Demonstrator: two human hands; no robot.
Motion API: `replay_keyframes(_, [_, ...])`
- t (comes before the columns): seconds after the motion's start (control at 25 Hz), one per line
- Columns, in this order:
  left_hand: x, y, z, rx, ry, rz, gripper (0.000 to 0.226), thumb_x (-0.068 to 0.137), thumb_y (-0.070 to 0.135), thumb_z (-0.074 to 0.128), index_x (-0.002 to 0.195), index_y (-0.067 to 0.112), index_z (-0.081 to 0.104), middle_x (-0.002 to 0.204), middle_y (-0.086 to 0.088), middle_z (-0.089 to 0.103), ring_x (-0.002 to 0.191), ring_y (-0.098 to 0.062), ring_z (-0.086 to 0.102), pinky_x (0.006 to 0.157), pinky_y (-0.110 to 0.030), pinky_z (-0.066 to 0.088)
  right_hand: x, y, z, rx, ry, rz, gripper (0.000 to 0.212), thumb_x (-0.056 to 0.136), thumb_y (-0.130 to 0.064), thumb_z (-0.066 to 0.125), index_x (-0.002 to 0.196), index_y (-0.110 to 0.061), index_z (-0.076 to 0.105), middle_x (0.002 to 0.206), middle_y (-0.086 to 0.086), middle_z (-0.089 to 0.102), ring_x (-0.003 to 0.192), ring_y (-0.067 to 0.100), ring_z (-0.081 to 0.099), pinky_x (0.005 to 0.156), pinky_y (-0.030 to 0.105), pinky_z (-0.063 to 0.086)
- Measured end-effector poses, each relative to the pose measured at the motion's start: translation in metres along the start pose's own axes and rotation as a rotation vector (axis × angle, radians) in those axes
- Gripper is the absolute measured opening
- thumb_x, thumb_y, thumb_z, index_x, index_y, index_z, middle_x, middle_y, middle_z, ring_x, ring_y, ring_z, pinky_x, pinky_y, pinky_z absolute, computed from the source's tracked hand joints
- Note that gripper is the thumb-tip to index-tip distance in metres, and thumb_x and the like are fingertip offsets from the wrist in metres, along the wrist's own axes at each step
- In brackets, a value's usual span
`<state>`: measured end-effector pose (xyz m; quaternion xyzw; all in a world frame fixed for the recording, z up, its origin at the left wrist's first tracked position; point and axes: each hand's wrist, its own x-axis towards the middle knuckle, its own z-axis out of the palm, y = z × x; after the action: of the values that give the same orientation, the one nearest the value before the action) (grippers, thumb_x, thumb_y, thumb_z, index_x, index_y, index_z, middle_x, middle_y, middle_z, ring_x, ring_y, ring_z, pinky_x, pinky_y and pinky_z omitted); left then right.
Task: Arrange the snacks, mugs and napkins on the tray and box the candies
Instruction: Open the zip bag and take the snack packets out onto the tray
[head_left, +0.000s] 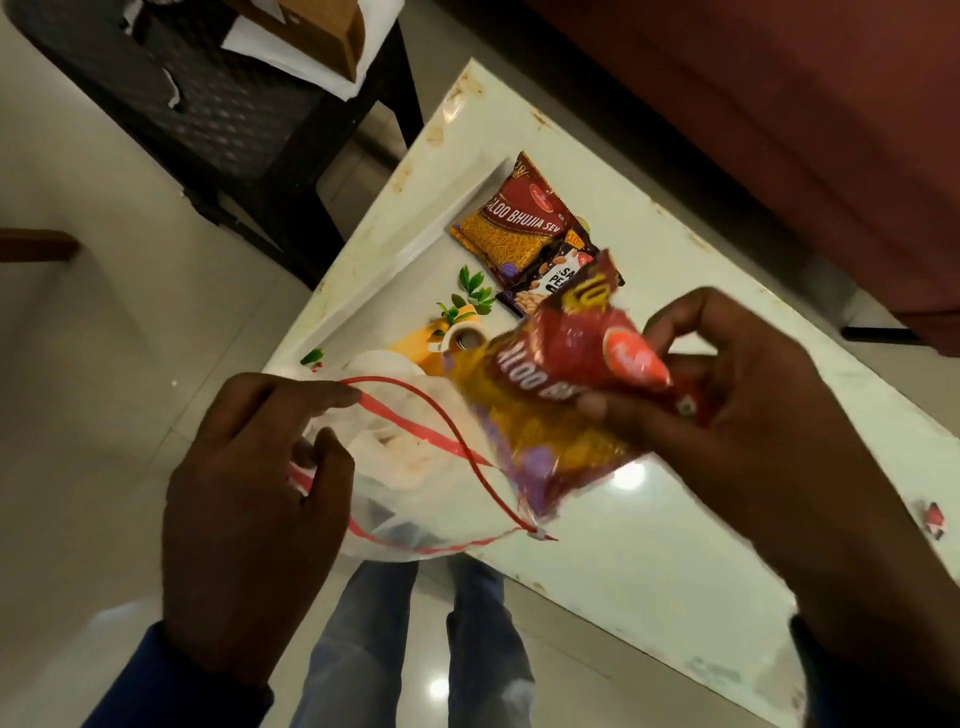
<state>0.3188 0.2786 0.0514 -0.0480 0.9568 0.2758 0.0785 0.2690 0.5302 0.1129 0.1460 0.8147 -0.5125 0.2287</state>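
My right hand (737, 395) grips a red and yellow aloo bhujia snack packet (550, 410) by its top, held above the open mouth of a clear plastic bag (410, 488) with a red zip strip. My left hand (249, 499) holds that bag's rim open at the table's near-left edge. White items show faintly inside the bag. On the white tray (415, 260) lie a second aloo bhujia packet (519, 223) and a dark salted peanuts packet (545, 286). A white mug (460, 335) stands on the tray, partly hidden behind the held packet.
The white table (675, 545) has a small red candy (933, 519) near its right edge. A dark plastic chair (234, 114) with a brown box stands at the far left. A red-brown sofa (779, 104) runs along the far right. My legs are below the table's near edge.
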Motion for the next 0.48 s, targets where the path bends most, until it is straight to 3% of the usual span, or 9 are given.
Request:
replay_keyframes(0.08, [-0.001,-0.001,-0.002,-0.017,-0.013,0.024,0.027,0.079,0.010,0.070,0.105,0.001,0.069,0.103,-0.022,0.067,0.069,-0.014,0.053,0.065,-0.025,0.049,0.041,0.028,-0.005,-0.099,0.130,0.006,0.043,0.067,-0.027,0.089,0.091,-0.031,0.052,0.083,-0.006,0.076,0.072,0.006,0.073,0.051,0.018,0.054])
replay_keyframes(0.2, [-0.003,0.000,-0.005,-0.074,-0.065,0.051,0.031,0.078,0.013,0.071,0.107,0.004,0.069,0.102,-0.016,0.065,0.065,-0.013,0.055,0.064,-0.032,0.055,0.108,0.081,0.015,-0.174,0.115,0.082,0.047,0.070,-0.014,0.086,0.103,-0.021,0.054,0.110,-0.005,0.064,0.096,0.015,0.067,0.064,0.023,0.054])
replay_keyframes(0.28, [-0.004,0.000,-0.007,-0.090,-0.101,0.072,0.033,0.079,0.020,0.067,0.109,0.007,0.069,0.102,-0.011,0.064,0.066,-0.006,0.053,0.064,-0.026,0.051,0.139,0.110,0.034,-0.163,0.078,0.100,0.047,0.071,-0.011,0.084,0.109,-0.014,0.056,0.113,-0.001,0.060,0.105,0.020,0.064,0.078,0.029,0.055])
replay_keyframes(0.36, [-0.004,0.000,-0.008,-0.099,-0.135,0.076,0.038,0.078,0.027,0.063,0.110,0.006,0.070,0.103,-0.010,0.064,0.067,-0.001,0.051,0.066,-0.027,0.051,0.159,0.130,0.049,-0.189,0.068,0.082,0.049,0.074,-0.013,0.083,0.115,-0.011,0.056,0.112,0.001,0.060,0.108,0.022,0.062,0.082,0.029,0.052])
replay_keyframes(0.48, [-0.006,-0.004,-0.009,-0.104,-0.162,0.069,0.038,0.075,0.020,0.070,0.110,0.005,0.069,0.100,-0.002,0.058,0.069,0.004,0.049,0.065,-0.018,0.045,0.174,0.141,0.064,-0.138,0.087,0.057,0.049,0.078,-0.015,0.080,0.119,-0.009,0.054,0.110,-0.001,0.058,0.107,0.022,0.061,0.088,0.035,0.054])
